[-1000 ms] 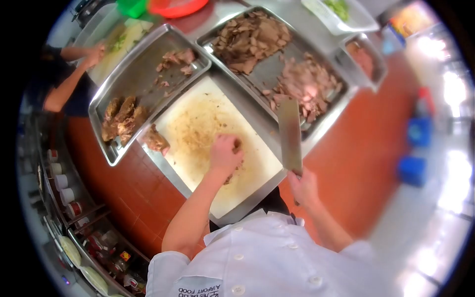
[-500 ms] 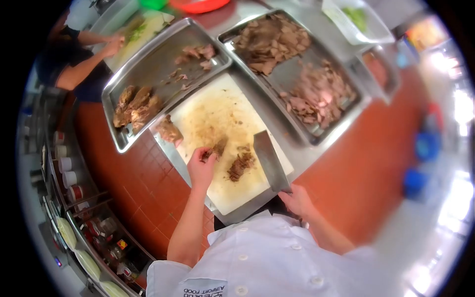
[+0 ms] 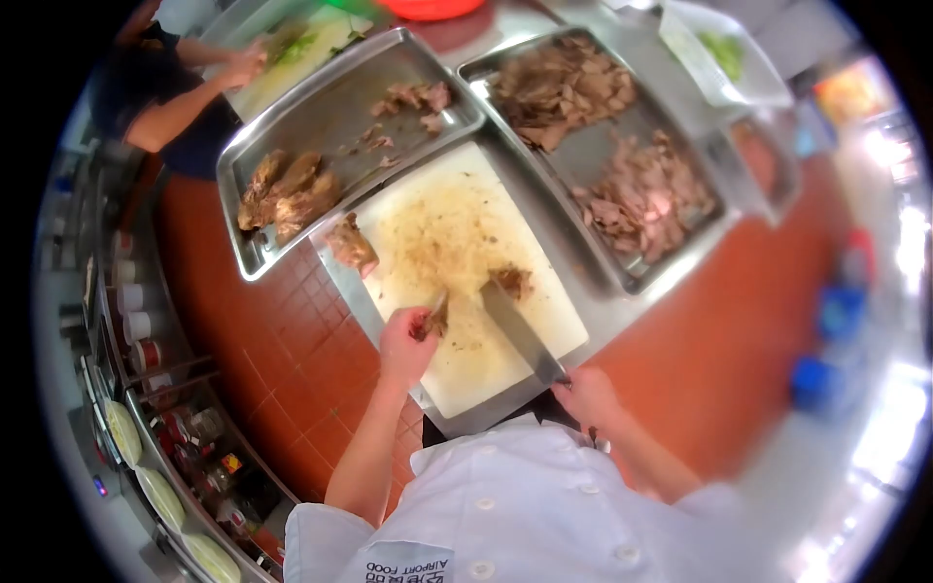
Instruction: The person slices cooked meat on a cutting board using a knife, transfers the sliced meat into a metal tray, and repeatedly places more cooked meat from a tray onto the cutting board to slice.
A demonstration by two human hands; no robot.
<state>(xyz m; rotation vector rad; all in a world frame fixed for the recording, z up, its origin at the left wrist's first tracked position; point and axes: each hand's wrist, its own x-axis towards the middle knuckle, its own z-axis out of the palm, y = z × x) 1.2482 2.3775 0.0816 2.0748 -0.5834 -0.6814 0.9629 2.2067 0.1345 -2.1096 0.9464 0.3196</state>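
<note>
My left hand (image 3: 406, 342) is closed on a small brown piece of meat (image 3: 437, 313) over the left side of the white cutting board (image 3: 481, 374). In my right hand (image 3: 586, 396), at the board's near right corner, is the handle of a cleaver (image 3: 520, 335). Its broad blade reaches up and left across the board, and the tip is beside a small pile of cut meat (image 3: 513, 282), partly covering it. A larger chunk of meat (image 3: 352, 245) lies at the board's left edge.
A metal tray (image 3: 321, 136) at the left holds large meat pieces and scraps. Sliced meat in two heaps fills another tray (image 3: 598, 141) at the right. A co-worker's hands (image 3: 245, 66) are over a board with green vegetables. A white container (image 3: 724, 58) stands at the back right.
The cleaver has swung left over the board, and the cut meat pile now lies farther up and right, by its tip. My left hand has shifted slightly nearer my body with its piece.
</note>
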